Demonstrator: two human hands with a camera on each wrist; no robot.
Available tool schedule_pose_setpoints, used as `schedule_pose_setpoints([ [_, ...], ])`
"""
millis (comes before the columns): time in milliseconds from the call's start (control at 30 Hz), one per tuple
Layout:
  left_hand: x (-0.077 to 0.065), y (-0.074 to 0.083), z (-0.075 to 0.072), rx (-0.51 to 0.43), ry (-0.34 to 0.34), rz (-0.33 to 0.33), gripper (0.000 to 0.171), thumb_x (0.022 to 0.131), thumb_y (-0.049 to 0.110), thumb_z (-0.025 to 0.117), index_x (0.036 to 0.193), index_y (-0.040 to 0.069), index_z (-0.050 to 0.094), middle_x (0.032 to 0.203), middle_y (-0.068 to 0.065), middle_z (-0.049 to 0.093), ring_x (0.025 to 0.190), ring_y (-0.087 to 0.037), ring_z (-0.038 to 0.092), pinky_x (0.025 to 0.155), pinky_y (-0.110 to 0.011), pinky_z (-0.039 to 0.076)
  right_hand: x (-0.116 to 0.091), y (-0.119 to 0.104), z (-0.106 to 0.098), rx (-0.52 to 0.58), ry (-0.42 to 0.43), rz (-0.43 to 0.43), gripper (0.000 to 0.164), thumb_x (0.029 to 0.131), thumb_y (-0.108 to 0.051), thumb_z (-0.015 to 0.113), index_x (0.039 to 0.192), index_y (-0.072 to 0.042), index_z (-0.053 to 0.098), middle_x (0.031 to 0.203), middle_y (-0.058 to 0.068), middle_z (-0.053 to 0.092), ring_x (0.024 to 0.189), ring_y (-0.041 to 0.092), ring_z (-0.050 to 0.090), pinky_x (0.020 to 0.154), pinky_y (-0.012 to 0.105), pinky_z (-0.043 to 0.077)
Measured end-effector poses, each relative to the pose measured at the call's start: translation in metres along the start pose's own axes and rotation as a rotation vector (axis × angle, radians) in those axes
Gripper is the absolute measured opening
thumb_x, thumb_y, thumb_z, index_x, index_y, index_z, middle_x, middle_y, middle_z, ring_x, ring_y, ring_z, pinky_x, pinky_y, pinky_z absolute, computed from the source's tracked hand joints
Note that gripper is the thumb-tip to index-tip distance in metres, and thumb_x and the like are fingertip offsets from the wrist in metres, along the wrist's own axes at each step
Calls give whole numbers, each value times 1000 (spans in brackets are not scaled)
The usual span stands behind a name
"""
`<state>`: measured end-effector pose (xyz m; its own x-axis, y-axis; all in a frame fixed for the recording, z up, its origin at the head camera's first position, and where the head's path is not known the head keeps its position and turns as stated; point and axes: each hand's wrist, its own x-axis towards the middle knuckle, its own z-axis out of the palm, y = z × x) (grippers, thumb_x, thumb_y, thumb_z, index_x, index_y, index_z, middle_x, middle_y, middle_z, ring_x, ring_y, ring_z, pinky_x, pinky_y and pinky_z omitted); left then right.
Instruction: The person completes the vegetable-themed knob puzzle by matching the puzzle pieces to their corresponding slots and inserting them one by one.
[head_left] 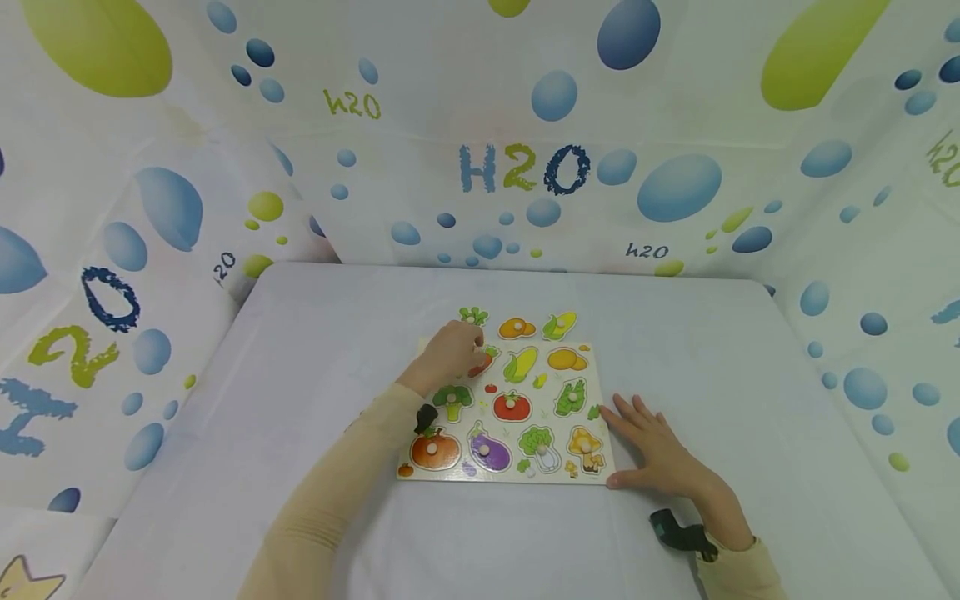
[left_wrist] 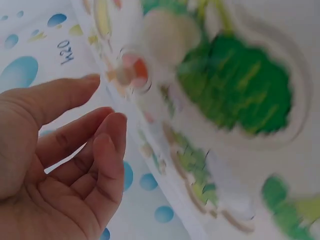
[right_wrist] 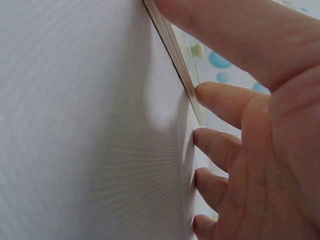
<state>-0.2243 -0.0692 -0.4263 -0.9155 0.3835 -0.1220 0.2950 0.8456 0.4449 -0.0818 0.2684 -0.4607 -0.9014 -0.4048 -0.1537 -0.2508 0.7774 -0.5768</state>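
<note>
On the white-covered table [head_left: 690, 350], in front of the person, a vegetable board [head_left: 543, 403] lies flat. I note three loose pieces just beyond its far edge: a leafy green piece [head_left: 473, 315], partly hidden, an orange-brown piece [head_left: 517, 328] and a corn piece [head_left: 559, 326].

Left hand [head_left: 448, 354]: over the board's far left corner, near the leafy green piece. Its grip is fairly narrow, thumb and fingertips curved towards each other with a gap, and I see nothing between them. Contact with the red-orange vegetable [head_left: 482, 364] below cannot be confirmed. Right hand [head_left: 656, 454]: grip wide, fingers spread, thumb and forefinger against the board's right edge.

Handling, in my judgement: a piece is best taken by its knob [head_left: 483, 451], between thumb and fingertip, and moved straight up or down so that its outline does not catch. Turning it to match its printed shape first should spare any forcing. The right hand is well placed as a brace; light pressure should suffice, since a hard push could slide the board over the cloth.

Surface: pale cloth, slightly rippled beside the board's right edge. Room: a white backdrop [head_left: 450, 50] behind and at both sides, printed with blue and lime drops and H2O lettering [head_left: 519, 167]. Lighting is soft.
</note>
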Motion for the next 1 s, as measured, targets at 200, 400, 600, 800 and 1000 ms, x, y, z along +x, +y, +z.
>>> schedule_pose_setpoints([
  [200, 16, -11, -20, -9, 140, 1, 23, 92, 11, 66, 111, -2, 68, 102, -15, 68, 87, -25, 63, 78, -37, 53, 0, 1, 0, -4, 4, -6, 103, 67, -50, 82, 151, -11, 37, 160, 22, 21, 147, 49, 6, 111, 71, 4],
  [400, 32, -21, -27, -38, 148, -59, 25, 91, 11, 64, 113, -2, 68, 109, -17, 68, 94, -28, 63, 82, -40, 52, -1, 1, 0, 10, -4, 3, 103, 67, -50, 82, 151, -12, 36, 160, 21, 20, 147, 48, 5, 111, 70, 2],
  [600, 41, -28, -19, -24, 112, -110, 27, 92, 15, 66, 113, -1, 67, 122, -17, 65, 109, -32, 61, 93, -43, 49, 0, 2, 1, 8, 2, -17, 102, 67, -49, 82, 151, -11, 37, 160, 23, 20, 146, 51, 6, 110, 72, 3],
  [800, 46, -31, -11, -22, 100, -112, 24, 92, 15, 65, 109, -1, 68, 118, -16, 66, 107, -32, 62, 91, -43, 50, 0, 3, 1, 1, 7, -25, 102, 68, -49, 82, 151, -11, 37, 159, 23, 21, 146, 52, 7, 110, 73, 4],
  [1000, 50, -32, -6, -18, 95, -107, 16, 91, 14, 64, 97, 0, 69, 107, -15, 67, 92, -27, 60, 83, -40, 51, 0, 3, 1, -9, 9, -24, 102, 68, -50, 82, 150, -11, 37, 159, 23, 21, 146, 52, 8, 110, 72, 4],
])
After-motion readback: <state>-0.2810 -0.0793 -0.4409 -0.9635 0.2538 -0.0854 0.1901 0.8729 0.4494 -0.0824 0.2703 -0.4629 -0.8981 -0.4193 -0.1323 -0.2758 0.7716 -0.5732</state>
